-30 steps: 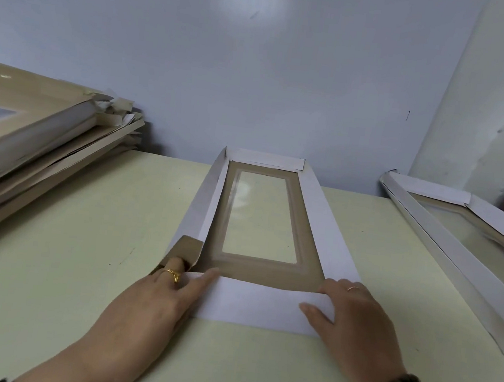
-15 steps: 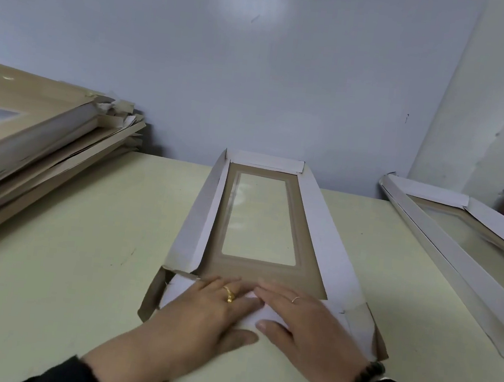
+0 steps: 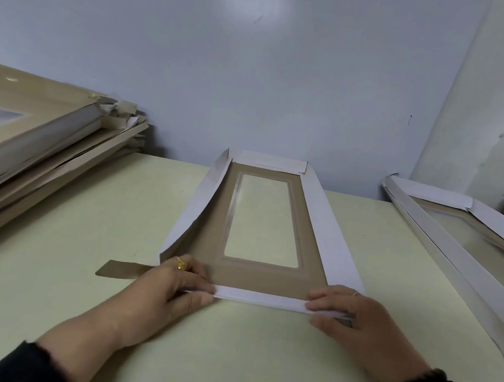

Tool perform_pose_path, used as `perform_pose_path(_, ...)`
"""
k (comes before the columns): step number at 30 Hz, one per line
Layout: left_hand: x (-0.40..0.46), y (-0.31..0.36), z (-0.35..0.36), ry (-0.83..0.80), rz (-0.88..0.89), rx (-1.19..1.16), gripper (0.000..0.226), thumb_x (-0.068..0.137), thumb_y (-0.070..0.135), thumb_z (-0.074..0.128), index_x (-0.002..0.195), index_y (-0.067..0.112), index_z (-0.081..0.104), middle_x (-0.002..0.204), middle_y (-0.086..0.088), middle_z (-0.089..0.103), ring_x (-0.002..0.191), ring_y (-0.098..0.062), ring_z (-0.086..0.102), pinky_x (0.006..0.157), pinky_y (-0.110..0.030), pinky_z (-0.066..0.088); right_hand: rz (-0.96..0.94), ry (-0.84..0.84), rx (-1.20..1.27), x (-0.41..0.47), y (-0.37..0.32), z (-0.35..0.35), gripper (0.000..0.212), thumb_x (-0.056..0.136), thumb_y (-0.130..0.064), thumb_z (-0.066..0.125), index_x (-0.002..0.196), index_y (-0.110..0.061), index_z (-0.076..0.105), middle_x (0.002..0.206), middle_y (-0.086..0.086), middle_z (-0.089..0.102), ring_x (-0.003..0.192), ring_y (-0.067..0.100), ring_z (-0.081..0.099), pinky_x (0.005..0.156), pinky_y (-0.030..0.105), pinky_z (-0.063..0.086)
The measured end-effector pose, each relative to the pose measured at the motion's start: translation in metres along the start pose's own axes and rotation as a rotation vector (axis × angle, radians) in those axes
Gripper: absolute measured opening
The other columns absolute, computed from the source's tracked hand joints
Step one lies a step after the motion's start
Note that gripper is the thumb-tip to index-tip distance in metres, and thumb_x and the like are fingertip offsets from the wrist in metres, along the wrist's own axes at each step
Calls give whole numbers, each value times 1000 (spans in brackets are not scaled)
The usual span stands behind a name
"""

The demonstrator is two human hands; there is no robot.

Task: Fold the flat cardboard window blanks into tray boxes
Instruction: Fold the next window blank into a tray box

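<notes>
A brown cardboard window blank (image 3: 266, 274) with white flaps lies lengthwise on the pale table (image 3: 82, 234), its clear window in the middle. The near white flap (image 3: 260, 298) is folded up into a low wall. My left hand (image 3: 170, 291) pinches that flap at its left end, thumb outside and fingers inside. My right hand (image 3: 358, 322) pinches its right end the same way. The left side flap (image 3: 198, 206) stands raised and curved; the right side flap (image 3: 331, 228) lies flatter. A brown corner tab (image 3: 122, 269) sticks out flat to the left.
A tall slanted stack of flat blanks (image 3: 39, 147) fills the left of the table against the wall. A folded tray box (image 3: 464, 243) lies at the right edge. The blue-grey wall (image 3: 257, 81) stands right behind the blank's far end.
Both hands moved from the middle of the near flap out to its ends. The flap, pressed flat before, now stands folded up, and the left corner tab has swung out flat.
</notes>
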State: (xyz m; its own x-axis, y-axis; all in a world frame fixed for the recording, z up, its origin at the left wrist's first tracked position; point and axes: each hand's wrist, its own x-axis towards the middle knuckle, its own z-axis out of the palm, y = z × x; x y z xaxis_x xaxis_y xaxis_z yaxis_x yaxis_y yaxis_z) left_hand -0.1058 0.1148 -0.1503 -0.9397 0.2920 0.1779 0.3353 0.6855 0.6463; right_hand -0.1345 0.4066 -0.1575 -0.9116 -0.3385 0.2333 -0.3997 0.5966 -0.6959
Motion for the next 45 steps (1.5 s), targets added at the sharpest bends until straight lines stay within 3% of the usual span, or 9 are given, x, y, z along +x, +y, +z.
perform_pose_path(5,4,3,4,118,19,126,23,95,29,44,88,28,65,78,10,51,81,-2,49,69,-13,37,-18,81,-149,3,-3,4,31,86,-19,63,59,-31,53,72,-1,54,76,9,50,68,15,36)
perform_pose_path(15,20,10,34,115,-97,662,56,96,52,22,145,27,15,139,6,33,136,-12,19,105,-25,23,-167,235,-638,17,-13,19,18,69,-3,77,83,-14,74,60,2,61,56,26,58,52,33,45)
perform_pose_path(17,22,9,37,45,-119,640,62,94,56,21,147,32,2,151,11,15,143,-9,0,108,-27,20,-192,149,-683,19,-17,24,25,76,-10,71,100,-18,71,81,2,68,75,26,63,70,38,50)
perform_pose_path(20,25,10,38,-51,-177,546,60,94,57,20,147,36,0,154,17,-1,143,-7,-7,109,-28,21,-161,-108,-602,21,-11,38,47,99,-35,33,145,-28,25,148,-15,28,137,5,21,111,25,10)
perform_pose_path(25,28,6,37,-116,-223,501,60,94,58,17,147,34,2,153,22,-9,142,-4,-11,111,-29,17,-75,-280,-547,23,0,41,51,98,-45,16,147,-35,2,140,-34,-12,126,-17,-18,107,16,-12)
perform_pose_path(32,32,6,37,32,-144,463,46,95,52,29,138,35,28,148,15,21,138,-4,14,98,-25,35,-89,-173,-525,34,1,36,47,100,-37,28,145,-31,20,152,-19,16,138,-3,11,113,20,8)
perform_pose_path(37,22,9,28,179,-1,495,36,94,48,34,115,27,54,113,10,56,113,-9,45,83,-27,43,-154,139,-542,19,-15,31,33,84,-25,64,116,-21,62,108,-5,67,100,20,60,82,33,48)
perform_pose_path(41,15,21,21,216,33,400,71,82,61,8,89,20,66,85,7,60,88,-10,53,76,-26,41,-100,70,-610,12,-19,28,19,93,-31,46,102,-22,60,103,-3,67,96,17,60,80,32,47)
perform_pose_path(45,9,21,19,156,-17,304,32,93,48,41,81,29,63,90,9,60,86,-5,52,77,-26,43,-114,66,-523,9,-17,27,28,88,-47,45,88,-22,59,104,-4,67,95,10,60,80,27,45)
